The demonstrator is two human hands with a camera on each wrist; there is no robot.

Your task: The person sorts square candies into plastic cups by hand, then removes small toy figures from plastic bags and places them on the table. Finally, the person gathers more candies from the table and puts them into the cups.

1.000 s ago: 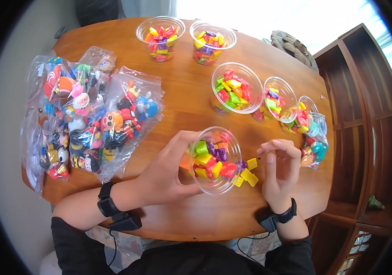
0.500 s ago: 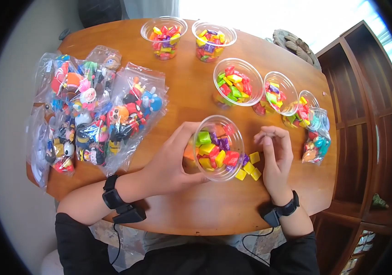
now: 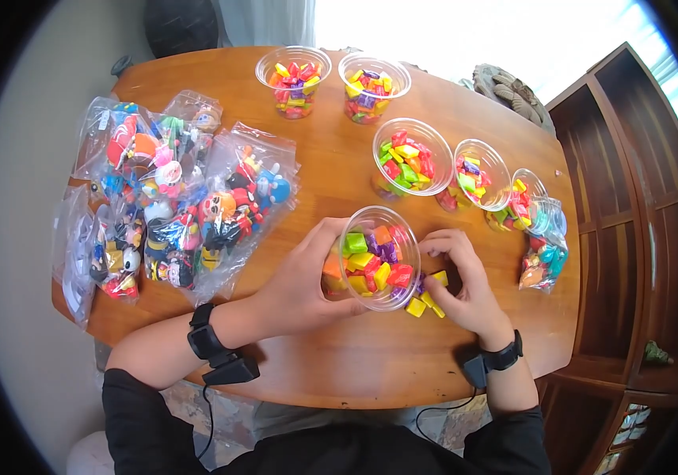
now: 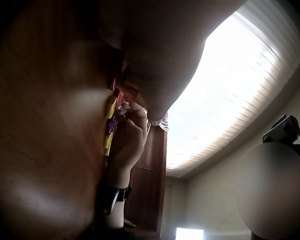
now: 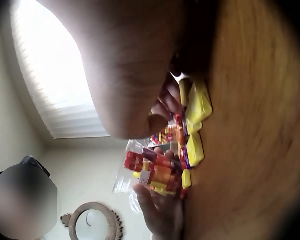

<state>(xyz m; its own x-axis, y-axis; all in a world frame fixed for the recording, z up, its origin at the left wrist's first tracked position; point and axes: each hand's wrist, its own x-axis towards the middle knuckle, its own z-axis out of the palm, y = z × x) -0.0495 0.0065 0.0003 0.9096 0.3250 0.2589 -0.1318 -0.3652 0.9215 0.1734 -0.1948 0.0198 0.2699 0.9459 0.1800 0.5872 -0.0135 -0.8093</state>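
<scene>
My left hand (image 3: 299,273) curls round a clear plastic cup (image 3: 380,298) holding red, orange, yellow, green and purple wrapped candies. The cup leans, its rim facing up toward the head camera. Just right of it, my right hand (image 3: 470,289) reaches with bent fingers over loose yellow candies (image 3: 416,307) on the wood. In the right wrist view, yellow candies (image 5: 195,149) lie below that hand (image 5: 135,85), and the cup (image 5: 124,175) stands beyond. The left wrist view shows the right hand (image 4: 127,140) beside the candies; whether it grips one is hidden.
Two filled cups (image 3: 293,91) (image 3: 371,91) stand at the table's back. Several more (image 3: 410,162) run along the right, beside a bag of figures (image 3: 543,257). Larger bags of toy figures (image 3: 157,206) lie at left. A wooden shelf (image 3: 608,214) stands right of the table.
My right hand has moved left and down onto the loose yellow candies, with its fingers closer to the cup. The left hand keeps its grip on the cup. The head view has shifted slightly.
</scene>
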